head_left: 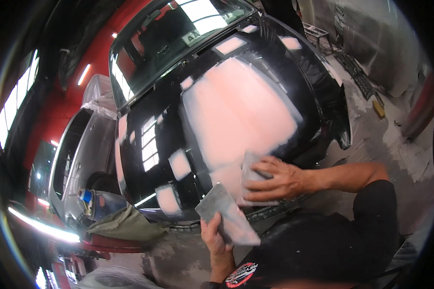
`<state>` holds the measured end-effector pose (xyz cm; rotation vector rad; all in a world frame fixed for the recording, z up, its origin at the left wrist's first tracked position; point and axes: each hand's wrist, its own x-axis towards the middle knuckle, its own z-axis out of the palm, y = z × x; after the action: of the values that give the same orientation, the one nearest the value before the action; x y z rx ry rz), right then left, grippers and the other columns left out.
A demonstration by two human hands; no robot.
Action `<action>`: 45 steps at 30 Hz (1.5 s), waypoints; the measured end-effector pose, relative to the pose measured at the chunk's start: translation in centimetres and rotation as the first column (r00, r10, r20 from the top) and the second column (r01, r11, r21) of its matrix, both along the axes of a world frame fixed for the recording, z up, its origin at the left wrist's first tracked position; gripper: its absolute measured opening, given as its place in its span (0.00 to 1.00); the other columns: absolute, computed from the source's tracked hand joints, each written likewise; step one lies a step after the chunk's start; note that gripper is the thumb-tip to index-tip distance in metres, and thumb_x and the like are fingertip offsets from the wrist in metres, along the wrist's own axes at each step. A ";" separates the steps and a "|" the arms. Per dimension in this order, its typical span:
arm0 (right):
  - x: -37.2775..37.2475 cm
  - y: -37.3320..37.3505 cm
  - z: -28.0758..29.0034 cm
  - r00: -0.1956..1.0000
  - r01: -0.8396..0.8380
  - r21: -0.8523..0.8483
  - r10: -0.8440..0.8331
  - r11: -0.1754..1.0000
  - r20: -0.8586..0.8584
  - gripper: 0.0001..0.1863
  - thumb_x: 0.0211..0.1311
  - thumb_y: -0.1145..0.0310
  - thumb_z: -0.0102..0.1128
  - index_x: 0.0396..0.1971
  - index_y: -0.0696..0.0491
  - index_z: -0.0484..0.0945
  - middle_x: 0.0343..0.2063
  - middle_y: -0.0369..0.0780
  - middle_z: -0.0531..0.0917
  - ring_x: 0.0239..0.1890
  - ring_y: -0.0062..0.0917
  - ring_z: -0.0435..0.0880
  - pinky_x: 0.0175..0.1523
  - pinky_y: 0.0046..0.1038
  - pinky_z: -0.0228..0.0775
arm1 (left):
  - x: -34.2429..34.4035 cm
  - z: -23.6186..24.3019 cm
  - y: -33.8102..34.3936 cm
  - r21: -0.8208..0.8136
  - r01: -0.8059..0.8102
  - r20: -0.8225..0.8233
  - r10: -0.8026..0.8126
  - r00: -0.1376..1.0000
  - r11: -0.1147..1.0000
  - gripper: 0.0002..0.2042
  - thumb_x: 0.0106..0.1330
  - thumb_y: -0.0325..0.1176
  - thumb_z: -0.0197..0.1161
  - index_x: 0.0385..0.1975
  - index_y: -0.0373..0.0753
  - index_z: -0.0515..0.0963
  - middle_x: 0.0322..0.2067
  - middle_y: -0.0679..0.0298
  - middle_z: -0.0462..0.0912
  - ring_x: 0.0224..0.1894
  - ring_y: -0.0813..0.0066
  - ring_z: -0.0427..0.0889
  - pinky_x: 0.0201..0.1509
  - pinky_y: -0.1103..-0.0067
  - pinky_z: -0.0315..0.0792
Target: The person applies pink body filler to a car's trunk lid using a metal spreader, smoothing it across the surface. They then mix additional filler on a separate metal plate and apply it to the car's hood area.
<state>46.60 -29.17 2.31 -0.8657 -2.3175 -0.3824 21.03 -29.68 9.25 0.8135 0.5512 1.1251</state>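
My left hand [215,238] grips a flat grey plate [222,212], thumb on top. Pink smears mark the plate's lower part, and it is tilted in front of the car's front edge. At the near end of a large pink patch [241,115] on the black car hood [169,130], my right hand [280,179] holds a light grey flat piece [250,166] against the surface. The fingers are bent over this piece and partly hide it, so its exact kind cannot be made out.
Smaller pink patches [180,164] dot the hood around the large one. A silver car body [79,154] stands at the left, near a blue-topped container [85,195] and a green cloth [130,225]. A yellow block [378,109] lies on the floor at the right.
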 end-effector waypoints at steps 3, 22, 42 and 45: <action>0.2 -2.9 0.6 0.994 0.101 0.027 -0.102 0.995 0.033 0.25 0.60 0.66 0.55 0.59 0.42 0.72 0.58 0.37 0.73 0.57 0.39 0.71 0.58 0.47 0.65 | -0.5 0.5 -3.9 0.209 -0.169 -0.012 0.175 0.985 0.963 0.20 0.67 0.28 0.54 0.58 0.33 0.65 0.46 0.50 0.78 0.43 0.58 0.82 0.47 0.69 0.79; -2.6 -21.4 -2.3 0.863 0.140 -0.097 -0.170 0.985 -0.475 0.28 0.45 0.72 0.69 0.52 0.50 0.80 0.52 0.37 0.77 0.54 0.37 0.73 0.56 0.41 0.64 | 9.2 -6.4 -16.6 0.245 -0.167 0.181 0.124 0.976 0.955 0.18 0.77 0.41 0.46 0.57 0.35 0.69 0.54 0.56 0.77 0.56 0.65 0.76 0.61 0.67 0.70; 17.8 -28.1 -5.3 0.941 -0.216 0.017 0.213 0.976 -0.263 0.19 0.57 0.64 0.61 0.50 0.48 0.80 0.56 0.40 0.77 0.55 0.41 0.74 0.56 0.47 0.68 | 26.9 -17.8 -19.0 -0.363 0.327 0.328 -0.209 0.921 0.873 0.19 0.73 0.47 0.51 0.57 0.46 0.72 0.34 0.67 0.77 0.31 0.77 0.78 0.32 0.81 0.76; 19.1 -27.4 -6.3 0.954 -0.120 0.001 0.116 0.993 -0.277 0.21 0.54 0.68 0.63 0.51 0.48 0.80 0.55 0.37 0.78 0.54 0.40 0.75 0.54 0.45 0.69 | 28.4 -17.9 -20.9 -0.116 0.300 -0.107 -0.312 0.944 0.947 0.20 0.72 0.49 0.50 0.56 0.43 0.71 0.44 0.64 0.77 0.46 0.70 0.77 0.56 0.71 0.73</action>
<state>65.70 -56.55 -4.02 -0.7328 -2.1020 -0.1789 49.46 -50.53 -8.64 0.8539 0.5569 0.7593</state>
